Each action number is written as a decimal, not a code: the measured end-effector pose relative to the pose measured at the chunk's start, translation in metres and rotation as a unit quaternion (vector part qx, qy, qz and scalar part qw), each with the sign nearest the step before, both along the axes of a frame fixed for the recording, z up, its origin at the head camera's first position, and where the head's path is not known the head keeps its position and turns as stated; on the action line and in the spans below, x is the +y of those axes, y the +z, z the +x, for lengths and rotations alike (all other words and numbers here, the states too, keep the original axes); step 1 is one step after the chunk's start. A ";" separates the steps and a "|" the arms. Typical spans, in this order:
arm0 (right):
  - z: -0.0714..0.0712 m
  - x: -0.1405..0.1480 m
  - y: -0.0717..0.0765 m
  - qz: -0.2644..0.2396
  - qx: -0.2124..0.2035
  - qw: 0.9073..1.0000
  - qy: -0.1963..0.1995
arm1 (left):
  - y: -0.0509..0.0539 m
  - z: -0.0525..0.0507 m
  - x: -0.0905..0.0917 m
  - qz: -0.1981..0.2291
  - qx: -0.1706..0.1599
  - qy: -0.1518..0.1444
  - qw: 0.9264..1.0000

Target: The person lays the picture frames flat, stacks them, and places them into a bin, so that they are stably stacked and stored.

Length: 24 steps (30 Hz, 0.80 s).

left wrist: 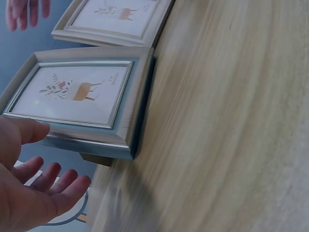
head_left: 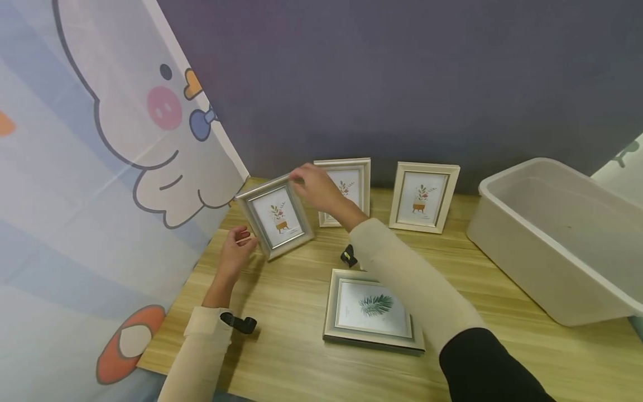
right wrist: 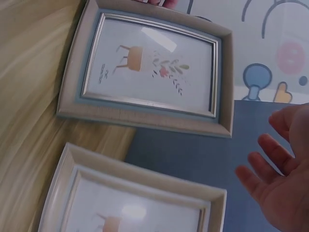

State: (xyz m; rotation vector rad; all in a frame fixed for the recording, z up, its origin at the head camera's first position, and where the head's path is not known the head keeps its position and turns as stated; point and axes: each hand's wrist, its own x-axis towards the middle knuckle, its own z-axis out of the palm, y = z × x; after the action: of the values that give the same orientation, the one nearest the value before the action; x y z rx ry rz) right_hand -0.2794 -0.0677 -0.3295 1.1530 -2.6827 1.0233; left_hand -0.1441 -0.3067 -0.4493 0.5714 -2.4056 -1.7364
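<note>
Backdrop: dark grey flat wall, pale blue cartoon-printed sheet on the left. In front of them sat a light wood-grain rectangular table.

At right, an off-white, round-cornered, plastic-looking tub. A pale gold rectangular frame with a green leaf print lay flat near the front. Cream rectangular frame with a potted-plant print stood upright near the tub; a pale silver-edged rectangular frame stood left of it, partly behind the right arm.

Main item: silver-grey rectangular frame with a potted-plant print — at the table's left, angled, bottom edge on the wood, just beside the silver-edged one.

Right hand was by its upper right corner, fingers apart and clamped on nothing; the right wrist view showed a gap. Left hand was at its left edge, fingers loosely spread, thumb close; contact — couldn't tell.

Smallest: a dark block behind its lower edge, probably the stand leg.

Risks, my read: a poorly spread leg could have let it tip backward; a left-hand nudge could have knocked it into its neighbour.
</note>
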 end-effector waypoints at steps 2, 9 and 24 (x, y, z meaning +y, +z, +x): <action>-0.001 -0.011 0.001 0.013 0.007 1.000 -0.005 | 0.000 -0.001 0.000 0.003 0.006 0.002 1.000; 0.000 -0.038 -0.003 0.047 0.018 0.999 -0.009 | -0.002 -0.004 0.000 0.026 0.012 -0.001 1.000; -0.007 -0.047 -0.023 0.116 0.007 0.993 -0.007 | -0.009 -0.007 0.008 0.031 0.013 -0.002 0.999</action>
State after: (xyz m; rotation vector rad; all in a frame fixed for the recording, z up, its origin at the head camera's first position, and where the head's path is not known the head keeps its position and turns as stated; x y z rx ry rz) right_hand -0.2862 -0.1143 -0.3525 1.1665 -2.8533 0.7114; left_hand -0.1508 -0.2990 -0.4584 0.5475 -2.3438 -1.8142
